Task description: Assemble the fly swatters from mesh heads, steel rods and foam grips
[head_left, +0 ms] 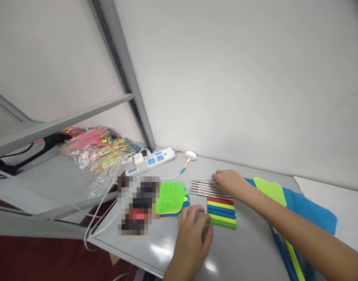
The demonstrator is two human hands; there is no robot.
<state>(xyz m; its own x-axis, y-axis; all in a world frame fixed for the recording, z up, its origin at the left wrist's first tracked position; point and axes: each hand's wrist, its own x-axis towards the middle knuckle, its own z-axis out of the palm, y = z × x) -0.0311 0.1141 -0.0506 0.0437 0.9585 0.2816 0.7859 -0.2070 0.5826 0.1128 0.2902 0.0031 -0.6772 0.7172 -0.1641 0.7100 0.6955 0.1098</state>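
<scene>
My right hand (pixel 227 182) reaches over a row of thin metal rods (pixel 203 189), its fingers bent together at the far rods; the fingertips are partly hidden. Just below the rods lie several coloured tube handles (pixel 221 212) in red, yellow, blue and green, side by side. My left hand (pixel 193 230) rests by their left ends, fingers curved and apart, the index fingertip close to the lower handles. To its left is a stack of fly swatter heads (pixel 171 198), bright green perforated plastic on top. Under my right forearm lie fly swatters with a yellow-green mesh head (pixel 271 191) and blue handles (pixel 284 253).
A white power strip (pixel 155 159) with plugs and a small white device (pixel 191 155) on a cable lie at the back. White cables hang over the table's left edge. Grey shelving (pixel 126 78) on the left holds plastic bags of colourful items (pixel 102 150). A wall stands behind.
</scene>
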